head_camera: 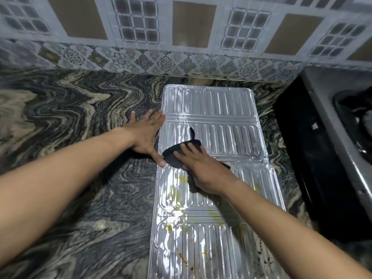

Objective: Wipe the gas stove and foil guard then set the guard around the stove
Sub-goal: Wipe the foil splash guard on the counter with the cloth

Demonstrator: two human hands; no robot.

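The silver ribbed foil guard (213, 109) lies flat on the marbled counter, unfolded in panels from the back wall toward me. Yellow and brown stains mark its nearer panels. My right hand (201, 170) presses a dark cloth (173, 156) flat on the guard near a fold, with the fingers straight. My left hand (147, 135) lies spread on the counter at the guard's left edge, the thumb touching the edge. The gas stove (332, 137) shows partly at the right, black-sided with a burner on top.
The swirl-patterned stone counter (70, 117) stretches to the left of the guard. A tiled wall (181, 37) runs along the back. The stove's black side stands close to the guard's right edge.
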